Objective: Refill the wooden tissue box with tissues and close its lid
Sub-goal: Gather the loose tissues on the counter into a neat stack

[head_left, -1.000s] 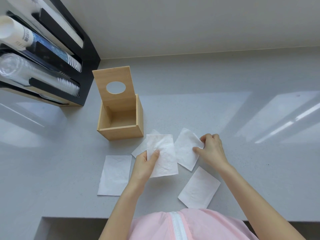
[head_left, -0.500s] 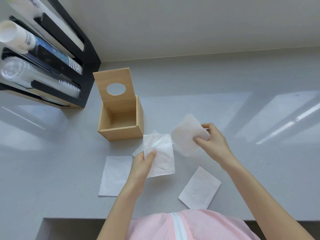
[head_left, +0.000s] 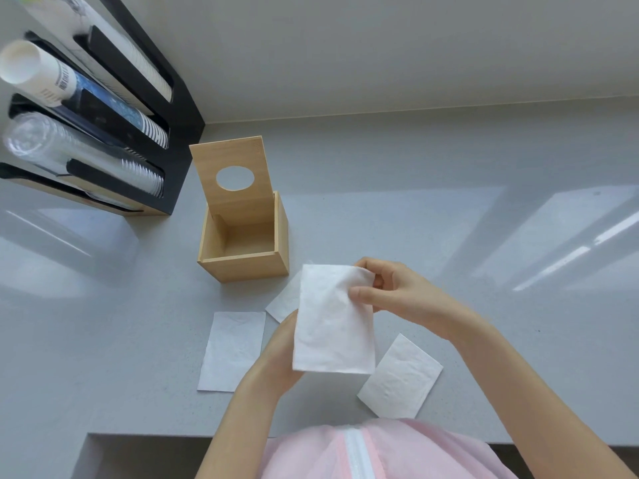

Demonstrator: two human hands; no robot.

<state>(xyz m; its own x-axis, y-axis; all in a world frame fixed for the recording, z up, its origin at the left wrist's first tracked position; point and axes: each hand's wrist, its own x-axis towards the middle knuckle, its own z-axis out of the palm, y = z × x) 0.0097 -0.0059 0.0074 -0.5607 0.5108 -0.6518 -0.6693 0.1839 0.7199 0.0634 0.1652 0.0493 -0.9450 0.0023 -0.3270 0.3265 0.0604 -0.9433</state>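
Both hands are up off the counter (head_left: 449, 202) with a tissue stack (head_left: 333, 319) between them. The right hand (head_left: 397, 292) pinches its top edge, thumb and fingers closed on the paper. The left hand (head_left: 278, 354) supports it from behind, mostly hidden; I can't tell how its fingers are closed. The box (head_left: 245, 247) sits at eleven o'clock from the stack, empty, lid (head_left: 230, 178) standing upright. Loose tissues lie flat: one (head_left: 233, 350) at eight o'clock, one (head_left: 401, 378) at five, another (head_left: 285, 302) peeking from behind the stack.
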